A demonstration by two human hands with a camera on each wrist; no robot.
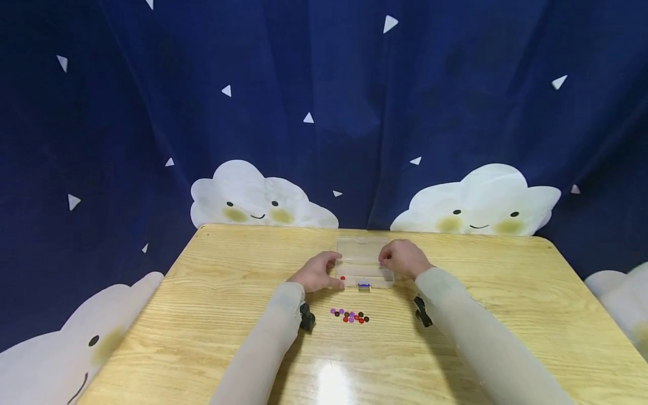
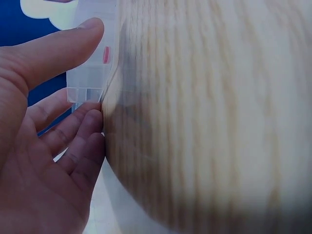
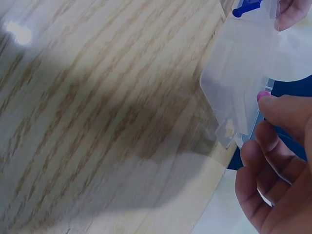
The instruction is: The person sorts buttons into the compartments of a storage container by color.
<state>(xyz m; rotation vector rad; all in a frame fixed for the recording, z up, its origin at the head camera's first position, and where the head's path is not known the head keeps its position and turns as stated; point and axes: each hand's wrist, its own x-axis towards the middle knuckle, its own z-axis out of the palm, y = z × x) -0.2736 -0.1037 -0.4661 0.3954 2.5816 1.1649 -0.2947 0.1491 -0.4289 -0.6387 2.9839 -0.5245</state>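
A clear plastic box (image 1: 364,279) with its lid (image 1: 361,247) raised at the back stands on the table. My left hand (image 1: 318,273) holds its left end, thumb by the front corner and fingers farther back. Inside, near that end, lies one red bead (image 1: 342,278), seen edge-on through the wall in the left wrist view. Over the right back part of the box, my right hand (image 1: 403,257) pinches a pinkish-purple bead (image 3: 263,94) between thumb and index finger. A blue-purple latch (image 1: 364,286) sits at the box's front middle.
Several small purple, black and red beads (image 1: 351,316) lie loosely grouped on the wooden table (image 1: 228,281) in front of the box. Behind the table's back edge hangs a dark blue curtain (image 1: 334,73) with clouds. Black straps with cameras are on both wrists.
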